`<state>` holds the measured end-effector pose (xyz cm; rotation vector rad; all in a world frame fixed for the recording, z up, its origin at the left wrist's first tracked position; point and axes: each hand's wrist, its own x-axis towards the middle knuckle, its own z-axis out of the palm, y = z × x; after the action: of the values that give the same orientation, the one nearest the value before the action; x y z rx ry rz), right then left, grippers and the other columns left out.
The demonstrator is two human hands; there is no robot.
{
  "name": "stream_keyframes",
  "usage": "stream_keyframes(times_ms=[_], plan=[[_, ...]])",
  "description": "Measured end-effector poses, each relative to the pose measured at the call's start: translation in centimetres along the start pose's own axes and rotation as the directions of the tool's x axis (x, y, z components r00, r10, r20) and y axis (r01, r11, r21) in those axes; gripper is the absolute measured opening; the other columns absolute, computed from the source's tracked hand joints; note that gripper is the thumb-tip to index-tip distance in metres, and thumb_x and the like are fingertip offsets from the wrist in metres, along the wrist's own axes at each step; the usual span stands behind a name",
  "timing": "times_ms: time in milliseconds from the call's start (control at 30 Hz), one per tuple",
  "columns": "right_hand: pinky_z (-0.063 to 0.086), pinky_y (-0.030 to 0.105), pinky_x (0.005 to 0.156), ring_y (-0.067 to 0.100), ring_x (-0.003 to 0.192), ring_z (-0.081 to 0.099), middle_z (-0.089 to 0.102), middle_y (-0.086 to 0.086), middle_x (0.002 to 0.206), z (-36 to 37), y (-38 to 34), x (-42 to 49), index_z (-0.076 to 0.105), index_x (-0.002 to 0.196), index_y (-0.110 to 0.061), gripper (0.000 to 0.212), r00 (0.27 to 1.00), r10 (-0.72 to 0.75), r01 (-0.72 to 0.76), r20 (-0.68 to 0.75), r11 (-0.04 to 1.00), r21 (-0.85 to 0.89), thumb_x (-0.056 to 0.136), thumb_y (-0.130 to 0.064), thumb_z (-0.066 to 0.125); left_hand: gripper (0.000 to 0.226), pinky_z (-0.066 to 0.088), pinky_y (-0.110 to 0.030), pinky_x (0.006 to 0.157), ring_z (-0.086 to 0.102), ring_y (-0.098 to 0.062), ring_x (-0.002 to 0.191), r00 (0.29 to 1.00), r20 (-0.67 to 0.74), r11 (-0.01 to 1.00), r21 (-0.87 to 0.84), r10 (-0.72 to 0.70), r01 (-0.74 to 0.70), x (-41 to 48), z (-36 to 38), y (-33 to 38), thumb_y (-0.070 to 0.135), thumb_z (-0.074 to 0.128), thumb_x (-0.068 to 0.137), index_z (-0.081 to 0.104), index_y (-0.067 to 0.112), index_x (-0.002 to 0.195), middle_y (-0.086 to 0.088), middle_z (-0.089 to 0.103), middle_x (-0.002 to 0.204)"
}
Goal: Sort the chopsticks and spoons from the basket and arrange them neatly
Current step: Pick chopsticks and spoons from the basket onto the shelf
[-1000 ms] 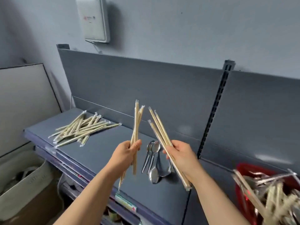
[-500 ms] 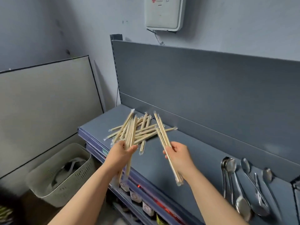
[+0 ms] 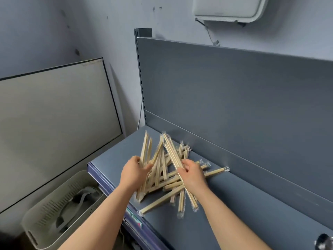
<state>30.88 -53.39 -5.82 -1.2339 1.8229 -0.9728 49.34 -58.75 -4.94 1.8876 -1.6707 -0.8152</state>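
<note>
Of the person only two arms show. The left forearm (image 3: 100,213) and the right forearm (image 3: 234,219) are bare along all the length that is visible, from the lower edge of the view up to the wrist. Both are slim, with a smooth surface, and become narrower toward the wrist. The left hand (image 3: 134,171) and the right hand (image 3: 192,175) are bare too, and mostly their backs are seen. The fingernails are too small to describe.

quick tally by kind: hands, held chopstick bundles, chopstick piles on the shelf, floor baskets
hands: 2, left hand, right hand
held chopstick bundles: 2, left bundle, right bundle
chopstick pile on shelf: 1
grey basket: 1
total: 6
</note>
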Motion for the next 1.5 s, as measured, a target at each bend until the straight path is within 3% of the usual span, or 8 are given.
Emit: stream_keyframes(times_ms=[133, 533, 767, 833, 1000, 1133, 1300, 1500], plan=[[0.051, 0.03, 0.066, 0.011, 0.071, 0.061, 0.067, -0.006, 0.086, 2.2, -0.6, 2.4, 0.061, 0.116, -0.017, 0.024, 1.0, -0.015, 0.013, -0.021, 0.994, -0.104, 0.094, -0.018, 0.052, 0.031, 0.039, -0.028, 0.054, 0.055, -0.011, 0.069, 1.0, -0.006, 1.0, 0.027, 0.007, -0.007, 3.2, 0.9, -0.8, 0.043, 0.066, 0.085, 0.052, 0.018, 0.097, 0.005, 0.058, 0.08], [0.041, 0.034, 0.102, 0.021, 0.123, 0.045, 0.045, 0.005, 0.132, 5.4, -1.2, 3.5, 0.047, 0.139, -0.014, 0.04, 0.925, 0.122, -0.256, -0.359, 0.899, -0.355, 0.099, -0.019, 0.045, 0.026, 0.047, -0.033, 0.071, 0.054, -0.018, 0.079, 0.938, 0.274, 0.96, 0.121, 0.212, -0.252, 8.3, 0.4, -2.6, 0.037, 0.057, 0.092, 0.053, 0.011, 0.098, -0.005, 0.05, 0.107], [0.044, 0.035, 0.1, 0.021, 0.118, 0.052, 0.052, 0.003, 0.132, 4.5, -2.1, -0.1, 0.057, 0.129, -0.011, 0.036, 0.833, 0.179, -0.313, -0.523, 0.933, -0.179, 0.094, -0.022, 0.055, 0.035, 0.044, -0.037, 0.092, 0.047, -0.03, 0.111, 0.802, 0.367, 0.799, 0.208, 0.471, -0.564, 8.1, -1.4, -2.0, 0.042, 0.05, 0.093, 0.056, 0.014, 0.112, -0.006, 0.054, 0.12], [0.042, 0.032, 0.099, 0.02, 0.118, 0.053, 0.055, 0.003, 0.128, 3.9, -1.9, -2.4, 0.059, 0.127, -0.01, 0.035, 0.776, 0.188, -0.31, -0.602, 0.945, -0.104, 0.093, -0.02, 0.058, 0.042, 0.041, -0.035, 0.095, 0.047, -0.026, 0.118, 0.733, 0.382, 0.763, 0.1, 0.563, -0.638, 7.4, -1.5, -1.2, 0.04, 0.052, 0.093, 0.054, 0.016, 0.127, -0.003, 0.053, 0.128], [0.043, 0.031, 0.099, 0.017, 0.112, 0.058, 0.064, -0.001, 0.12, 1.1, -0.1, -11.5, 0.062, 0.126, -0.013, 0.033, 0.566, 0.305, -0.328, -0.766, 0.936, 0.13, 0.094, -0.021, 0.06, 0.033, 0.049, -0.03, 0.088, 0.06, -0.015, 0.103, 0.531, 0.452, 0.645, -0.142, 0.717, -0.751, 3.6, -0.5, 1.6, 0.034, 0.06, 0.091, 0.063, 0.017, 0.12, 0.002, 0.064, 0.115], [0.043, 0.022, 0.081, 0.013, 0.097, 0.063, 0.068, -0.006, 0.1, -1.6, 1.9, -20.9, 0.067, 0.116, -0.013, 0.024, 0.33, 0.382, -0.278, -0.863, 0.913, 0.298, 0.094, -0.018, 0.06, 0.02, 0.05, -0.028, 0.079, 0.065, -0.012, 0.088, 0.43, 0.507, 0.627, -0.32, 0.747, -0.71, -1.4, 1.5, 4.1, 0.028, 0.062, 0.09, 0.068, 0.015, 0.104, 0.003, 0.071, 0.095], [0.039, -0.001, 0.067, -0.019, 0.084, 0.056, 0.069, -0.008, 0.103, -4.6, 4.8, -32.8, 0.069, 0.112, -0.016, 0.021, 0.064, 0.428, -0.25, -0.901, 0.881, 0.401, 0.096, -0.024, 0.058, 0.011, 0.042, -0.01, 0.069, 0.064, -0.003, 0.082, 0.296, 0.591, 0.63, -0.503, 0.751, -0.592, -10.3, 5.1, 7.3, 0.019, 0.065, 0.09, 0.068, 0.016, 0.099, 0.009, 0.069, 0.086], [0.051, 0.035, 0.085, 0.022, 0.097, 0.066, 0.072, 0.005, 0.101, -8.5, 7.6, -45.8, 0.071, 0.105, -0.013, 0.02, -0.16, 0.46, -0.22, -0.873, 0.846, 0.486, 0.097, -0.025, 0.057, 0.006, 0.042, -0.003, 0.062, 0.061, 0.012, 0.076, 0.141, 0.64, 0.617, -0.622, 0.755, -0.482, -23.4, 9.5, 11.1, 0.023, 0.062, 0.091, 0.066, 0.023, 0.096, 0.017, 0.068, 0.088]])
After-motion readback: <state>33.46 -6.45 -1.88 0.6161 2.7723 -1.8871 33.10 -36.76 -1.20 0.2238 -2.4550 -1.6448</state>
